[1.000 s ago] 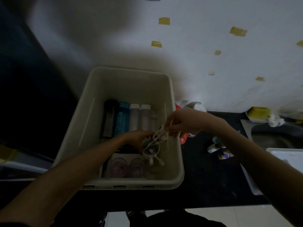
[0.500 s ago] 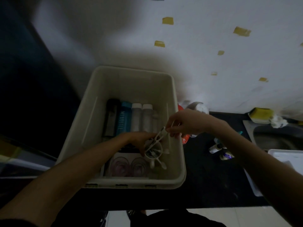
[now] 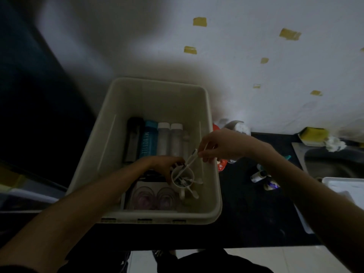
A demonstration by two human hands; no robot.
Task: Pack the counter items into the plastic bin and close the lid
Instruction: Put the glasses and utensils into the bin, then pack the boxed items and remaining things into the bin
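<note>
Hands first: your left hand (image 3: 164,164) reaches down into the plastic bin (image 3: 206,214) and curls its grip round a white cup (image 3: 182,177) standing near the bin's right wall, while your right hand (image 3: 222,144) hovers just above the bin's right rim, pinching the upper end of a slim white toothbrush-like stick (image 3: 190,159) whose lower end slants down into that cup. More white sticks lie in and around the cup; exactly what they are is too dim to tell. Behind the cup, toward the far wall of the bin, a black bottle (image 3: 134,139), a blue bottle (image 3: 148,141) lettered "MY BOTTLE" and two clear bottles (image 3: 169,139) with white caps lie side by side. Against the near wall of the bin, just left of the cup, sits a pair of clear glasses (image 3: 154,198) with a pinkish tint. The bin stands open on the dark tabletop (image 3: 256,217); no lid covers it. Right of the bin, a red item (image 3: 220,166) touches its outer wall, partly hidden by your right hand, and a few small bottles (image 3: 262,177) lie further right of the bin on the tabletop. Well right of the bin, a sink (image 3: 331,166) is set into the tabletop, with a yellow sponge (image 3: 313,133) at its far edge.
</note>
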